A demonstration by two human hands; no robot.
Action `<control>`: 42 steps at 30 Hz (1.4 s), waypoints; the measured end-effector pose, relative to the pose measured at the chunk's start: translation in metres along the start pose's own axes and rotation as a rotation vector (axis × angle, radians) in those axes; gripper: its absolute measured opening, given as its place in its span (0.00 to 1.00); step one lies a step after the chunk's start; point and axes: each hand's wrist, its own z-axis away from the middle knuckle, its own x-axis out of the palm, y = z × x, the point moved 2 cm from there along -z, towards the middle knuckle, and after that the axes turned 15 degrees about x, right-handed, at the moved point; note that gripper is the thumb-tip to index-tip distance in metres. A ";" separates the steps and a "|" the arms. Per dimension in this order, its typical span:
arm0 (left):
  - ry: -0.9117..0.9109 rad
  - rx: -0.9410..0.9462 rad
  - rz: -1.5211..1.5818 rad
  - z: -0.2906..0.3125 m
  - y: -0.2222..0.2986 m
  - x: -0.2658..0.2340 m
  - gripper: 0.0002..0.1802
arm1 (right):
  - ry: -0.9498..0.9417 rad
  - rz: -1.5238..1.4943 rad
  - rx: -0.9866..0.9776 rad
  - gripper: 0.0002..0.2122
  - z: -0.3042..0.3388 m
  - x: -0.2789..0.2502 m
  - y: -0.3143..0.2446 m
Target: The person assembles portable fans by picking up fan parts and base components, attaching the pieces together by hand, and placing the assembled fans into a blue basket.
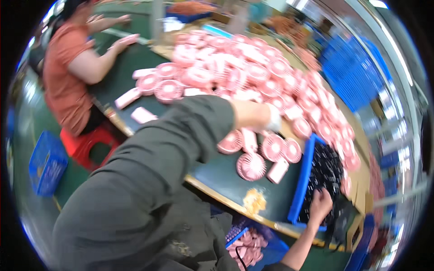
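My left arm, in a dark sleeve, reaches across to a large heap of pink handheld fans [253,67]. Something white covers part of my left hand [274,118]; its fingers are hidden among the fans, so what it holds does not show. Several loose fans, among them a round-headed one [251,166], lie on the green tabletop just below that hand. At the right, my right hand [321,204] dips into a blue bin [299,189] full of small black parts [326,165]. Its fingers are bent together at the parts, and anything between them is too small to make out.
A person in an orange top [68,77] sits at the left on a red stool [86,147], hands over the table. A yellowish patch [254,201] lies near the table edge. Blue crates [355,67] stand at the far right; below the edge is a container of pink parts [248,248].
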 end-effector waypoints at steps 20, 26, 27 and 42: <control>0.601 -0.115 0.250 0.132 0.214 0.058 0.25 | 0.137 -0.596 0.052 0.10 -0.019 -0.011 0.006; 0.572 -0.185 0.376 0.136 0.209 0.062 0.26 | 0.184 -0.584 0.072 0.12 0.055 -0.031 -0.072; 0.562 -0.184 0.383 0.137 0.209 0.060 0.26 | 0.160 -0.635 0.107 0.13 0.072 -0.033 -0.083; 1.147 -0.645 1.725 0.148 0.199 0.058 0.16 | -0.345 -0.991 0.127 0.06 0.183 0.023 -0.152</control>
